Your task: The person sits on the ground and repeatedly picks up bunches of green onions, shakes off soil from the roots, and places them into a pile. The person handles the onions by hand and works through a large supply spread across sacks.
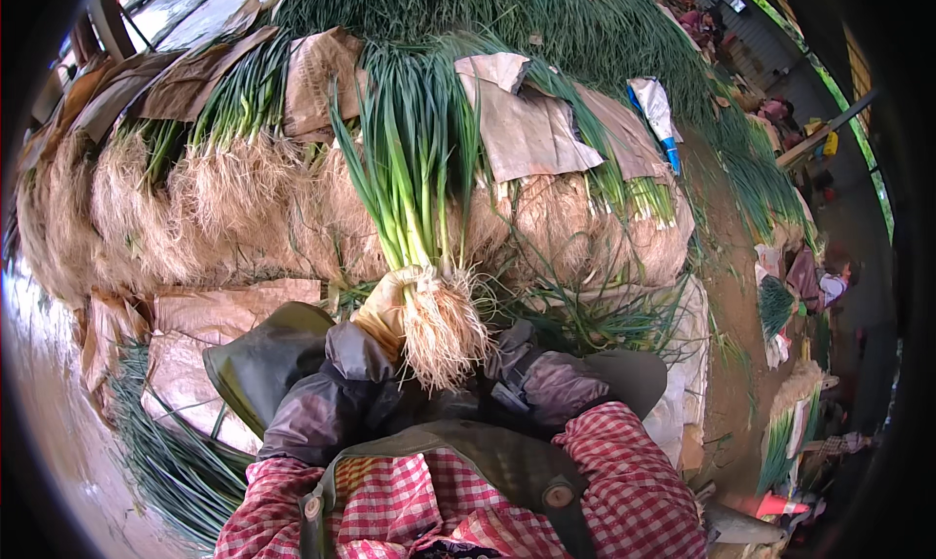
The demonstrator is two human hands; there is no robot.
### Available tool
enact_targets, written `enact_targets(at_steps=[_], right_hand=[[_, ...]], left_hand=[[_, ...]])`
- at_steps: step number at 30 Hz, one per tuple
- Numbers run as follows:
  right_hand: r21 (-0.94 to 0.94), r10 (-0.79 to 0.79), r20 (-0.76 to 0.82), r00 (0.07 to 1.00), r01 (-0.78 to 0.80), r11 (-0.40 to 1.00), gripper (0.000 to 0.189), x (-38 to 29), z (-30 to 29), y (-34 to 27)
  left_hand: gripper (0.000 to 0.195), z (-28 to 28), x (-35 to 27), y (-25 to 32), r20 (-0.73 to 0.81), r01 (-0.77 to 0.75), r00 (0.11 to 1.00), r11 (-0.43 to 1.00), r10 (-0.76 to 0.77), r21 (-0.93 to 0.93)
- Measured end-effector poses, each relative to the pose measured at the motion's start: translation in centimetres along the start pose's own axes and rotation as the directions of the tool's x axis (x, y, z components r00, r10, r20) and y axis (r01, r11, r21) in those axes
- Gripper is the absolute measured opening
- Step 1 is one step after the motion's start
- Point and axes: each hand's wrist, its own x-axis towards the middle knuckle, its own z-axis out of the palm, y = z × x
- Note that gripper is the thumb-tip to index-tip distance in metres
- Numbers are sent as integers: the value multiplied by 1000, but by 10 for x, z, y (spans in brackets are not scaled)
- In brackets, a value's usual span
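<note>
My left hand [383, 307], in a pale yellow glove, is closed around the lower stalks of a bunch of green onions [413, 215]. The bunch stands roots towards me, its green leaves fanning away over the stacked onions behind. Its pale, stringy root mass [444, 332] hangs between my knees. My right hand is out of view; the grey cuff of my right sleeve [518, 343] ends beside the roots, which hide what lies past it.
Beyond my knees runs a long pile of rooted onions [241, 186], partly covered by brown paper sacking [526, 135]. Loose leaves [599, 310] lie near my right knee, more [168, 449] at left. Several people, one person [832, 285] among them, sit at far right near a red cone [781, 505].
</note>
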Motion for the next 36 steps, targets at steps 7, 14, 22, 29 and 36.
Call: enact_targets(at_steps=[7,14,22,29,36], right_hand=[[-244,-55,-496,866,-78,967,27,24,-95,7],[593,-98,-252,963,234,770,30,68,-65,-14],[550,-238,-386,891,429,717,39,45,-64,-63],[813,-127,-186,974,225,537,55,29,-108,-127],[993,-681,-81,728,115,5,90,-79,-64,-197]], left_hand=[[14,6,4,-7,-143,159,982,958,-127,238],[16,-5,15,0,-197,112,980,902,-31,416],[24,-6,10,-17,-89,67,995,973,-49,220],[30,32,-55,8,16,-3,1000,975,0,223],[31,79,-96,-5,-26,195,974,777,-224,599]])
